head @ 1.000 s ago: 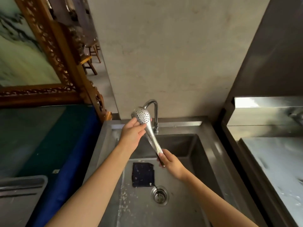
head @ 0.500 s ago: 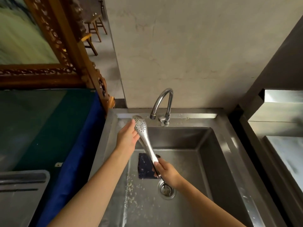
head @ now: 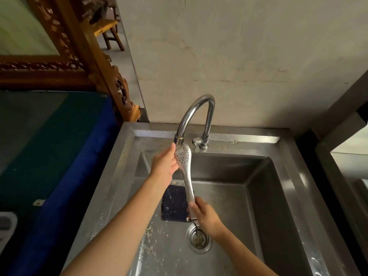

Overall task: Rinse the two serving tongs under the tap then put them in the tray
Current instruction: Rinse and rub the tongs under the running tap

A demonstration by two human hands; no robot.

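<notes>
One pair of steel serving tongs (head: 186, 170) with a perforated spoon head stands nearly upright over the sink, its head just under the tap (head: 196, 114) spout. My right hand (head: 205, 216) grips the handle end low down. My left hand (head: 164, 166) wraps around the back of the perforated head. Whether water is running I cannot tell. A grey tray (head: 7, 226) shows only as a corner at the far left edge. A second pair of tongs is not in view.
The steel sink (head: 258, 196) holds a dark blue sponge cloth (head: 174, 206) and a drain strainer (head: 199, 239), with food bits on its floor. A blue-edged counter (head: 59, 156) lies left, a steel counter (head: 348, 176) right, and a carved wooden frame (head: 83, 46) behind.
The tongs have gone from left of the spout to right beneath it, more upright. Both hands keep their hold. The view has tilted down and closer to the sink.
</notes>
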